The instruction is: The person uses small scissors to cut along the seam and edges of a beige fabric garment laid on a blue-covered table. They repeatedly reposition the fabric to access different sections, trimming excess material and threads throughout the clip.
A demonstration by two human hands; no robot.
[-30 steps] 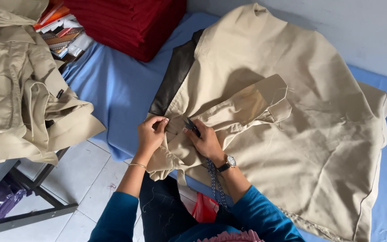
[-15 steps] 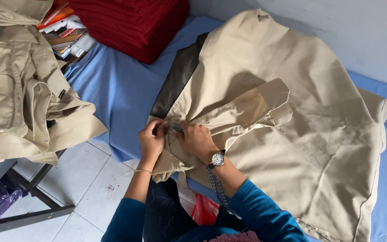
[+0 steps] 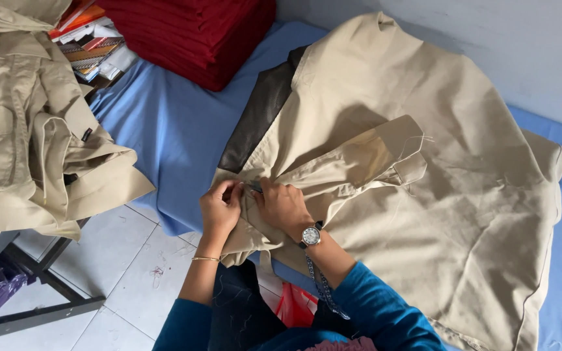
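Bright, even daylight, soft and diffuse. Gentle shadows under the folded flap of the garment (image 3: 424, 195) and beneath the hands. No glare. Sharp focus throughout, slight wide-angle stretch toward the edges.

Both hands close together, nearly touching at the fingertips. Left hand (image 3: 220, 209): fingers curled under, knuckles up, pinching; wrist straight, forearm bare, running back toward the near edge. Right hand (image 3: 281, 205): palm down, fingers bent toward the left hand, thumb hidden; wrist slightly cocked, forearm angling in from the near right. Both upper arms in blue sleeves.
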